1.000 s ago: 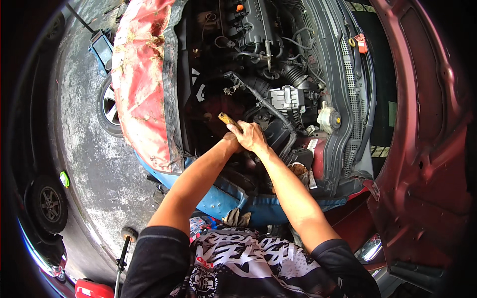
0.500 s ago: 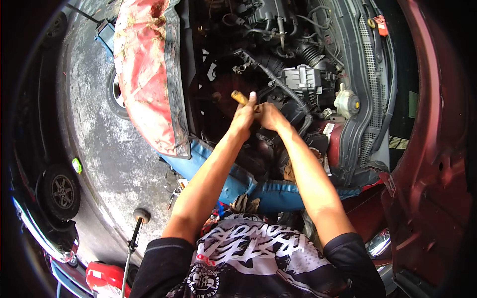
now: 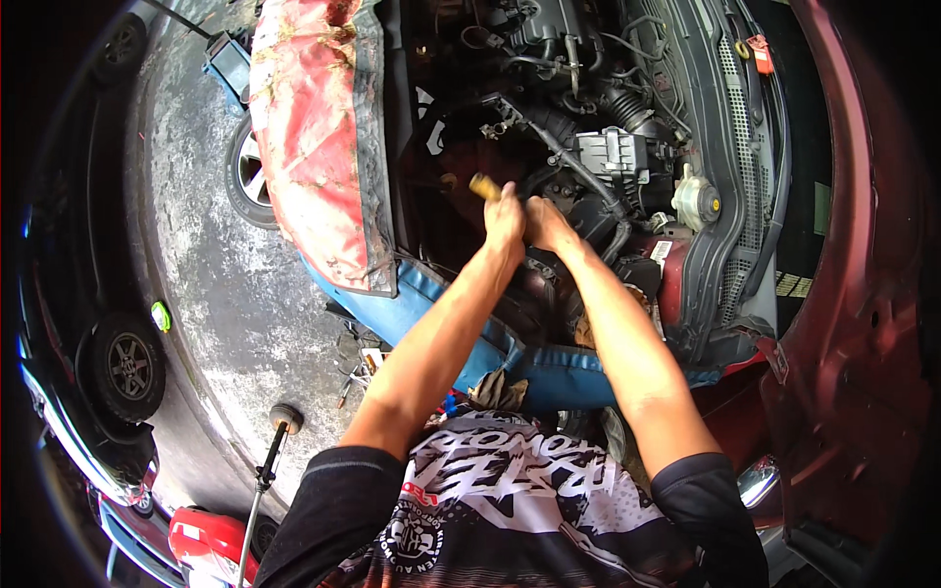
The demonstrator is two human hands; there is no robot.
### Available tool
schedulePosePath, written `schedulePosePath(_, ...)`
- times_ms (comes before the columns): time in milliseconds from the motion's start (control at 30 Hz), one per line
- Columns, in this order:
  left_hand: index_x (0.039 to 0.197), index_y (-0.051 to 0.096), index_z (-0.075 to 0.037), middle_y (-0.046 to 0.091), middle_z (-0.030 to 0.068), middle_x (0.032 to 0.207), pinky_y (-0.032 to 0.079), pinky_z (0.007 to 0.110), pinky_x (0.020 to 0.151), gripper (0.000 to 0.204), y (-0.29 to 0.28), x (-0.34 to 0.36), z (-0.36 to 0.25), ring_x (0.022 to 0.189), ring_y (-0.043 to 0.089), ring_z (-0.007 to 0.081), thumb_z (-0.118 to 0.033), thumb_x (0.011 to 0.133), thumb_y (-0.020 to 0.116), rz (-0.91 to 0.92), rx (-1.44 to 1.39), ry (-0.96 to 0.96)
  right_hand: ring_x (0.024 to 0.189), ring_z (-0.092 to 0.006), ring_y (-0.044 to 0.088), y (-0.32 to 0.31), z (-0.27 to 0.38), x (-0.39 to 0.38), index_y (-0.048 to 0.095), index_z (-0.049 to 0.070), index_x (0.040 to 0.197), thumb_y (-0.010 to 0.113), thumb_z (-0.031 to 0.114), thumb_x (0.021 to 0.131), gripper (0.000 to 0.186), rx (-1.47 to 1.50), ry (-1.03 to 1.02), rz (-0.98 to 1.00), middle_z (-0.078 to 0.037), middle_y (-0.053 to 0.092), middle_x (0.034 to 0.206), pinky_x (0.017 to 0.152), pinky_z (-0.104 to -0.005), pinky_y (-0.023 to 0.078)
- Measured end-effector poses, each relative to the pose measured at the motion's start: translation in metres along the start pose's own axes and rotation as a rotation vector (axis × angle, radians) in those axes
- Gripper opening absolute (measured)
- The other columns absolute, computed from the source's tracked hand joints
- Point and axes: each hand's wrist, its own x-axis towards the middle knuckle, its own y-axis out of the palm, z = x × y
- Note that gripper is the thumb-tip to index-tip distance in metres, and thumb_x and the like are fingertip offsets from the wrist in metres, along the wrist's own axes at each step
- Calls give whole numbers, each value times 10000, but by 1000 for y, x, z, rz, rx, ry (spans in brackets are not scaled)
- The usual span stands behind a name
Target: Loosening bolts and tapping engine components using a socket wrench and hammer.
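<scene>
Both my arms reach into the open engine bay of a red car. My left hand is closed around a tool with a yellowish wooden handle, whose end sticks out above my fist. Right beside it, touching, my right hand is curled over the same spot; what its fingers grip is hidden. Hoses and a grey metal block lie just beyond the hands.
A torn red fender cover drapes the car's left side, a blue cover its front edge. The raised red hood stands at right. On the concrete floor are a jack handle, small tools and another car's wheel.
The view has shifted, so the engine bay sits higher in the picture. My two hands stay together on the wooden-handled tool and have pushed further into the bay.
</scene>
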Motion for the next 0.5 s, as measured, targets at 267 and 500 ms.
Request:
schedulePosePath(267,1111,545,-12,652,87,884,495,351,722,413,-17,-31,-35,748,591,183,-344,909,684,-308,-250,251,722,-361,695,-22,42,-3,701,-39,801,590,302,874,366,164,35,297,-244,661,713,706,-431,544)
schedulePosePath(500,644,536,-44,518,71,529,428,361,434,287,-20,55,-42,454,513,224,-199,884,563,16,-9,252,679,-362,688,9,36,9,681,-33,934,485,210,945,313,387,100,-61,-243,664,711,668,-427,545)
